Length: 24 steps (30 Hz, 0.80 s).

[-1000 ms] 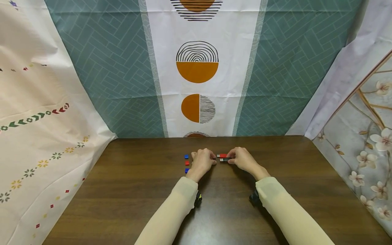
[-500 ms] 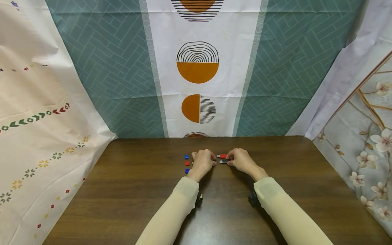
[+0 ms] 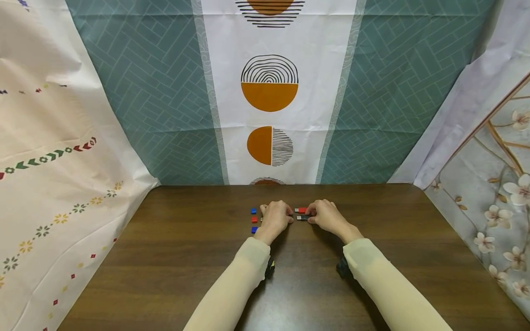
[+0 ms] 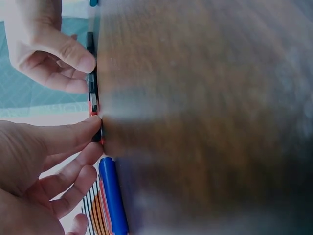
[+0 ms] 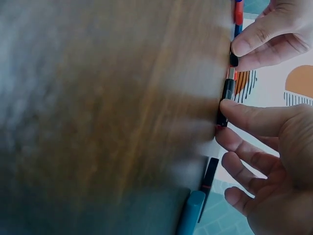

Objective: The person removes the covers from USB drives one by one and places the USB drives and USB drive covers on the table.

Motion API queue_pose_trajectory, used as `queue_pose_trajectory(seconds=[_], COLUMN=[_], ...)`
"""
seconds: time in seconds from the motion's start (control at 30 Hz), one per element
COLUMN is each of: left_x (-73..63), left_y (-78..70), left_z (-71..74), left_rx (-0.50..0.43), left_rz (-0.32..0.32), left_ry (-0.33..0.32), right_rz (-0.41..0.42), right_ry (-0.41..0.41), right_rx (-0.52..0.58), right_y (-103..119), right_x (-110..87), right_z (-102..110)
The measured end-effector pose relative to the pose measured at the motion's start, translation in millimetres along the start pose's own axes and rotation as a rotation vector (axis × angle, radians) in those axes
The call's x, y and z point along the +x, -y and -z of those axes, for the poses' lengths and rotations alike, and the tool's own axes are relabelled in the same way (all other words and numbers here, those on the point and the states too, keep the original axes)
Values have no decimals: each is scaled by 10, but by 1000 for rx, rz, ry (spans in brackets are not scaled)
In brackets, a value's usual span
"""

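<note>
My right hand (image 3: 329,218) pinches a black USB stick (image 3: 303,218) between thumb and forefinger, its metal plug pointing left. Just beyond it lies a red USB stick (image 3: 301,210), its plug pointing the same way. Facing the plug across a short gap, my left hand (image 3: 276,218) pinches a small black cap (image 4: 98,134) between thumb and forefinger; the head view hides it. In the right wrist view, the black USB stick (image 5: 226,93) is in line with the black cap (image 5: 234,60). Both hands are low over the wooden table (image 3: 198,266).
Left of my left hand lie a blue piece (image 3: 253,211), a red piece (image 3: 254,219) and a nearer blue piece (image 3: 254,230). In the right wrist view, a teal piece (image 5: 192,210) and a dark stick (image 5: 210,174) lie beside my right hand. Patterned cloth (image 3: 269,92) hangs behind the table.
The black USB stick has come slightly nearer to me with my right hand, leaving a wider gap to the red one. My left hand has hardly moved.
</note>
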<state>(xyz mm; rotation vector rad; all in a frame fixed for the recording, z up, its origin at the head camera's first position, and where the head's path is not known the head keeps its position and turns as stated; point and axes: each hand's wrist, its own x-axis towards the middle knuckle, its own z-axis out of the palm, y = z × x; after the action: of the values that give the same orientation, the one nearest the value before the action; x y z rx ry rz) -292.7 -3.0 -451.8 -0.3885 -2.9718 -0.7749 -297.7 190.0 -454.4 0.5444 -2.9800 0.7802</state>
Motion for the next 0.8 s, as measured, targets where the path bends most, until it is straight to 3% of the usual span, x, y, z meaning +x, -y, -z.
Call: queue_pose_trajectory(seconds=[0.37,0.57,0.8], left_x=[5,-10,-31], left_y=[2,0,-41], left_z=[55,92,120], left_rx=[-26,-53,-120], left_rz=[1,-40,-62], left_ry=[5,-35,-30], right_rz=[-12,-8,-5], right_ry=[-21,-17,-30], right_rx=[99,150,175], right_y=[-17,-68,-143], right_x=[-38,-94,-158], right_z=[216,332,398])
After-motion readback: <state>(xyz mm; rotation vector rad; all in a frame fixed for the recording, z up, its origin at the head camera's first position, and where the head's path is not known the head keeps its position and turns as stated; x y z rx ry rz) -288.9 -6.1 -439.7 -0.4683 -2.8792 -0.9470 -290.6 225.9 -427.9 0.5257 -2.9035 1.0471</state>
